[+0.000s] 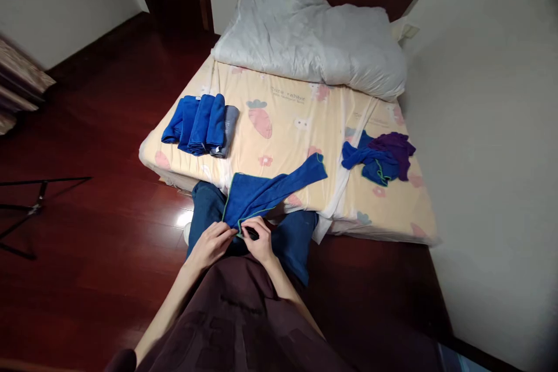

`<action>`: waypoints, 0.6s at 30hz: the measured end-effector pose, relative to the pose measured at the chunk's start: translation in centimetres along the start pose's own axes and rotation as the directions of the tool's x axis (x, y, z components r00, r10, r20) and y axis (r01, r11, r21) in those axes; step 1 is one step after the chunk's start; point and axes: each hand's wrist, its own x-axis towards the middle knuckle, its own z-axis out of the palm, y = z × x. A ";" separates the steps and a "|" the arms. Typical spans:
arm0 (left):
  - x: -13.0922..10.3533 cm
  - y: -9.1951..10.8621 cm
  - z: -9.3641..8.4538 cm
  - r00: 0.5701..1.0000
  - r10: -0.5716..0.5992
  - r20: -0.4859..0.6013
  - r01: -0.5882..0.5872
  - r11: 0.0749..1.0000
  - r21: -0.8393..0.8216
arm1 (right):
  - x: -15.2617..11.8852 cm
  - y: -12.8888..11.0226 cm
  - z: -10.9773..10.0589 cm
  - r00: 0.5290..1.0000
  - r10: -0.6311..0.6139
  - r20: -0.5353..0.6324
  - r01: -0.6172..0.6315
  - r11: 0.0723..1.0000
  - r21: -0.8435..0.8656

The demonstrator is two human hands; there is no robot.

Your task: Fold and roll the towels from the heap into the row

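Head view: two bare hands are meeting at the near corner of a blue cloth [250, 195], just off the front of a bed [279, 122].
Left hand: its fingertips [236, 231] are pinching the cloth's edge; the left hand [214, 240] is hiding how much fabric it is gripping.
Right hand: thumb and forefinger are curling into a ring, their tips nipping the green edging [240, 225] beside the other pinch; the right hand [260, 239] is probably taking only a thin bite, so the hem could be slipping out under a sharp pull.
Blue cloth: its near part is spanning the gap between the legs [300, 238], while its narrow far end is lying on the bed; with one pinch failing, the corner could be sagging toward the floor [135, 279].
Twisted strip: the cloth is gathering into slanting folds, so tugging one corner alone could be deepening the creases.
Folded stack: blue bundles [198, 125] are resting near the bed's left edge, likely at risk only from a wide sweep.
Loose heap: rumpled blue and purple cloths [394, 154] are lying well apart on the right.
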 end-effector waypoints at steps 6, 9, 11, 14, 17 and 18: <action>0.6 1.0 -1.6 0.995 0.093 -0.029 -0.093 0.996 -0.006 | 1.0 1.0 -1.1 0.993 -0.039 0.111 0.055 0.988 -0.145; 1.0 1.5 -1.9 0.984 0.138 -0.112 -0.141 0.990 -0.022 | 1.1 1.2 -1.2 0.992 -0.018 0.123 0.043 0.978 -0.205; 1.2 1.6 -2.1 0.964 0.109 -0.243 -0.122 0.992 -0.039 | 1.2 1.1 -1.2 0.995 -0.049 0.091 0.069 0.970 -0.232; 1.4 1.4 -2.6 0.891 0.014 -0.454 -0.086 0.987 -0.139 | 1.2 0.3 -1.2 0.992 -0.125 -0.022 0.112 0.946 -0.305; 1.4 1.2 -3.9 0.832 -0.123 -0.540 -0.028 0.964 -0.264 | 1.4 -1.3 -0.9 0.978 -0.206 -0.037 0.180 0.920 -0.349; 1.4 1.2 -4.6 0.825 -0.166 -0.540 0.021 0.964 -0.264 | 1.5 -1.8 -0.7 0.974 -0.227 -0.006 0.211 0.915 -0.344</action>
